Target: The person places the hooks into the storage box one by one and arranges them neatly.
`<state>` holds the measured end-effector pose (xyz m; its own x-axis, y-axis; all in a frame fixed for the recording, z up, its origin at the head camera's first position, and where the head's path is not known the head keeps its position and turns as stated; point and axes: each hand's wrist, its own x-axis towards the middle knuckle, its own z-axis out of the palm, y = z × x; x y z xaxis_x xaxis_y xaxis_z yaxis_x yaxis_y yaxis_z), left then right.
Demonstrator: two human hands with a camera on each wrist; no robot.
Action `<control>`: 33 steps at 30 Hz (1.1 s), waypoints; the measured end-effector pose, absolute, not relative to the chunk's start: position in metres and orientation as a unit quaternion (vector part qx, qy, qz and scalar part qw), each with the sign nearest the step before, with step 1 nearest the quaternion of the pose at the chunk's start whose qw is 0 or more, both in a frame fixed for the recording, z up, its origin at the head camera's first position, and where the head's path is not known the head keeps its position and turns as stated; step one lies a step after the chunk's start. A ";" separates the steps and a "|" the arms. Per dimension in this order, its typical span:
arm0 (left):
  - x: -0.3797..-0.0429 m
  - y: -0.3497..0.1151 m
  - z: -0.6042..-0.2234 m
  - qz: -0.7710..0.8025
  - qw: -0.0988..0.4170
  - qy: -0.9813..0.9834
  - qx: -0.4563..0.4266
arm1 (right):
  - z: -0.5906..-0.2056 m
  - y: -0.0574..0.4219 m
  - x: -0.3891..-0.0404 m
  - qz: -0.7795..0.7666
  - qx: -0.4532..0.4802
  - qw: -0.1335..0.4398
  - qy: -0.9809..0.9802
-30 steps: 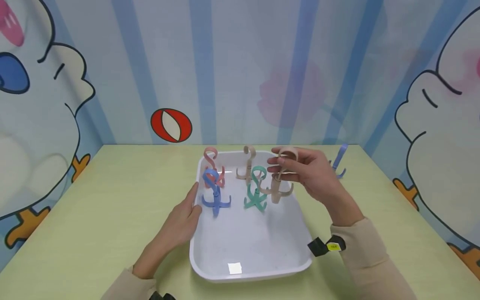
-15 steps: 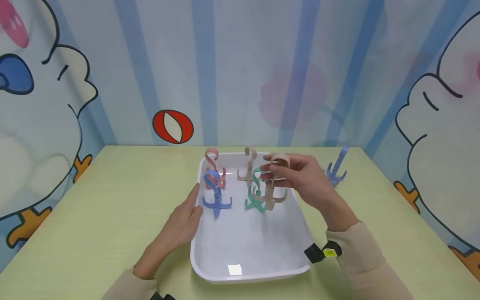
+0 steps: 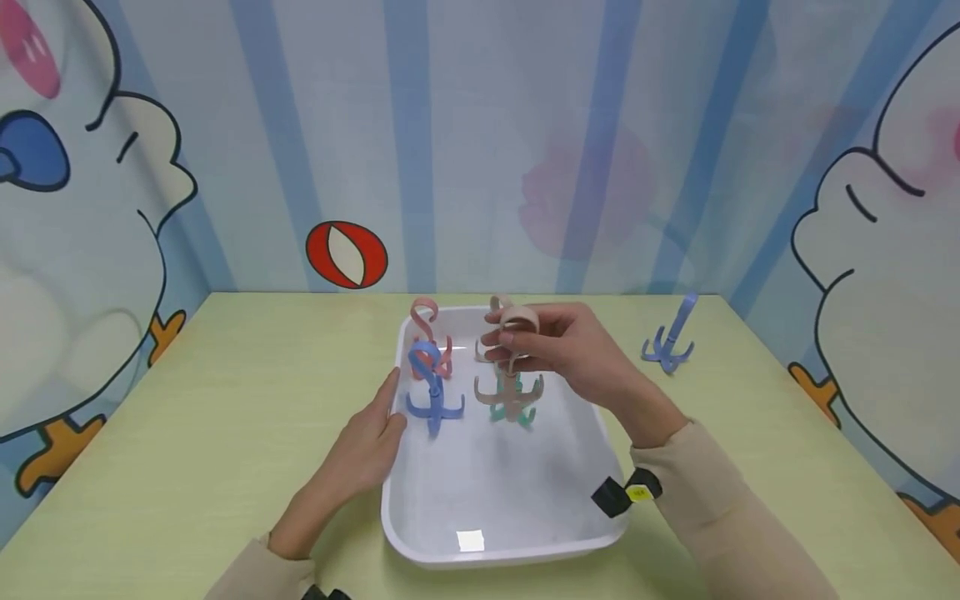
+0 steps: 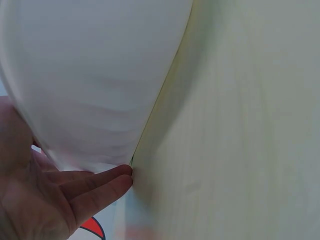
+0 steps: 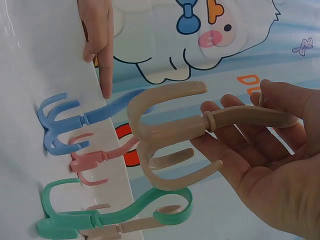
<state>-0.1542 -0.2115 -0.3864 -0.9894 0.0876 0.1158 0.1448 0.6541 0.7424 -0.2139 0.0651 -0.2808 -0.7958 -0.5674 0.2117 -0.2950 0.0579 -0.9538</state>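
Thumb and fingers of my right hand (image 3: 592, 354) pinch a beige four-pronged swivel hanging hook (image 5: 172, 131) by its curved top, prongs downward. It hangs over the white tray (image 3: 495, 500), in front of a green hook (image 5: 70, 220), which it mostly hides in the head view. My left hand (image 3: 367, 446) holds the tray's left rim, its fingers (image 4: 102, 192) lying along the outer wall. Inside the tray stand a blue hook (image 3: 435, 404) and a pink hook (image 3: 444, 357) at left. Behind the right hand is a second beige hook (image 3: 498, 303), partly hidden.
Another blue hook (image 3: 667, 354) stands on the pale yellow table (image 3: 225, 417), right of the tray near the back edge. A striped backdrop (image 3: 480, 150) with cartoon figures rises behind and at both sides.
My right hand has moved left and slightly lower with the beige hook, from the tray's right side to in front of the green hook. My left hand keeps its place on the rim.
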 end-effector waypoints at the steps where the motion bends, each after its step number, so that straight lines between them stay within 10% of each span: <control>1: -0.154 -0.212 -0.387 -0.412 0.034 -0.908 -0.063 | -0.281 0.063 -0.214 -0.619 -0.305 0.116 0.715; 33: -0.154 -0.213 -0.388 -0.413 0.048 -0.906 -0.073 | -0.304 0.021 -0.209 -0.604 -0.312 0.241 0.692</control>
<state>-0.1540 -0.2134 -0.3883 -0.9848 0.0919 0.1474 0.1716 0.6477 0.7424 -0.2093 0.0206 -0.3042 -0.6889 -0.7236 0.0426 -0.1402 0.0753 -0.9873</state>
